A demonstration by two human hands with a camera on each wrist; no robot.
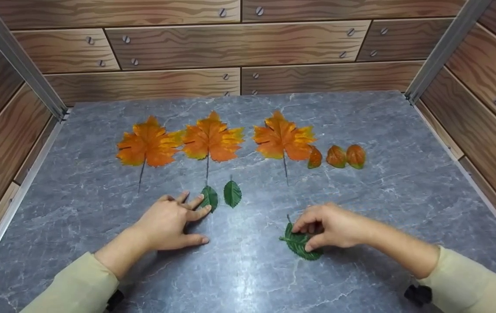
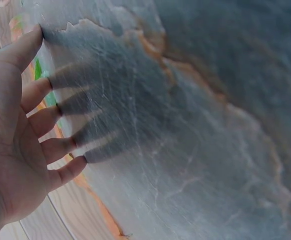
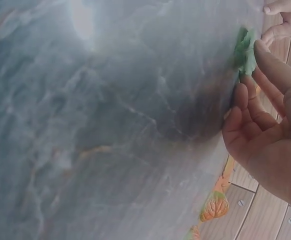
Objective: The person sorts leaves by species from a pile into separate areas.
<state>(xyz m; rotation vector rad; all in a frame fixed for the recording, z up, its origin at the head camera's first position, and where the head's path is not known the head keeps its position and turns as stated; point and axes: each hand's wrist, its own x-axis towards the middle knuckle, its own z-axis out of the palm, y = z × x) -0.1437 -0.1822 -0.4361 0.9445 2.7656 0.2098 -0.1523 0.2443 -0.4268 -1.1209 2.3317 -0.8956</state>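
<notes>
With its fingers spread, my left hand [image 1: 171, 221] rests fingertips on a small green leaf [image 1: 210, 199] below the middle maple leaf's stem; its thumb points right over the table. Beside that leaf, a second green leaf [image 1: 232, 194] lies flat. My right hand [image 1: 332, 226] pinches overlapping green leaves [image 1: 296, 245] between thumb and fingers, low over the table; two stems poke out at their left and top. In the right wrist view the green leaves [image 3: 244, 52] show at the thumb tip, the other fingers curled below.
Along the back lie three orange maple leaves [image 1: 150, 141] with long stems. To their right are three small orange-green leaves, one [image 1: 314, 157] touching the right maple leaf [image 1: 282, 137]. The grey marbled table [image 1: 100, 217] is walled by wood-patterned panels [image 1: 230, 45].
</notes>
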